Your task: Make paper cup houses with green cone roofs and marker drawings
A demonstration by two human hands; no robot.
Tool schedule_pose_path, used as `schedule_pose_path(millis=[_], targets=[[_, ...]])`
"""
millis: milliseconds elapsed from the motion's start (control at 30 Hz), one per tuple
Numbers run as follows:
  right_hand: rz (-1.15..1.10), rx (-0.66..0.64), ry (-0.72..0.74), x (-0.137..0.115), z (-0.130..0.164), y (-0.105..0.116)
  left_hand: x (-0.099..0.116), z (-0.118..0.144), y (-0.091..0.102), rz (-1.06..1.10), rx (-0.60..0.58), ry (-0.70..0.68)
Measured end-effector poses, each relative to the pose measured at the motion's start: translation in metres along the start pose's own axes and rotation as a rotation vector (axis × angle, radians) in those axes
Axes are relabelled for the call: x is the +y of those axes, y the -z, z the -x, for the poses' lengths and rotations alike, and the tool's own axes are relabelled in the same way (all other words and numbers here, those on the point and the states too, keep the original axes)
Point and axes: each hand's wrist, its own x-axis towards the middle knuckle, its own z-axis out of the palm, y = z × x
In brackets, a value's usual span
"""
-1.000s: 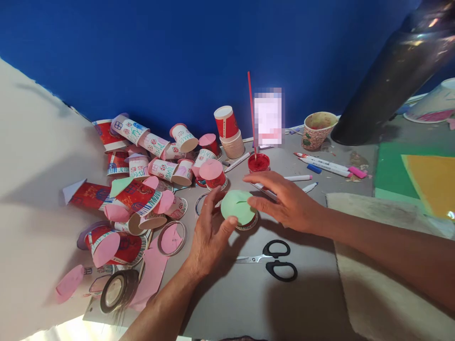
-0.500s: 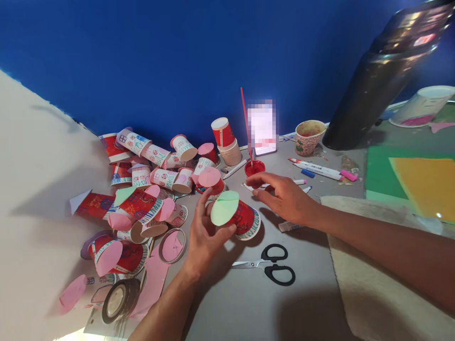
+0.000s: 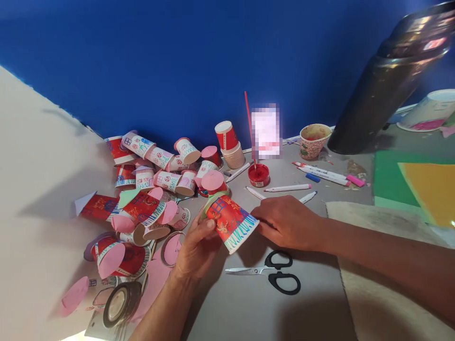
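My left hand (image 3: 201, 241) is closed around a red paper cup (image 3: 232, 220), thumb on its side. The cup is tilted, its open rim toward the lower right. Blue window lines and blue-green strokes decorate it, and pale green paper (image 3: 210, 201) shows at its narrow end. My right hand (image 3: 289, 222) is curled at the cup's rim, its fingertips meeting the edge and partly hidden. Below the cup lie scissors (image 3: 280, 272) with black handles, blades slightly apart. A red paint pot (image 3: 259, 176) holding a thin red brush (image 3: 249, 125) stands behind the hands.
Several decorated paper cups (image 3: 138, 208) are heaped at left, with a tape roll (image 3: 119, 303) in front. Stacked cups (image 3: 231, 147), a blurred-out bright screen (image 3: 266, 131), markers (image 3: 287, 188) and a stained cup (image 3: 313, 142) line the back. A black bottle (image 3: 377, 94) leans at right.
The red cup has turned, so its decorated side faces me and the green paper points away. My right hand has moved down to the cup's rim, its fingers now curled.
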Motion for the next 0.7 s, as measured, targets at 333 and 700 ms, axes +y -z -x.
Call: schedule_pose_path(millis=[333, 700], targets=[[-0.091, 0.031, 0.02, 0.0011, 0.0012, -0.0044, 0.0071, -0.0022, 0.003, 0.221, -0.131, 0.13], [-0.65, -0.04, -0.078, -0.0012, 0.0019, -0.0021, 0.0007, 0.002, -0.0023, 0.044, 0.048, -0.211]])
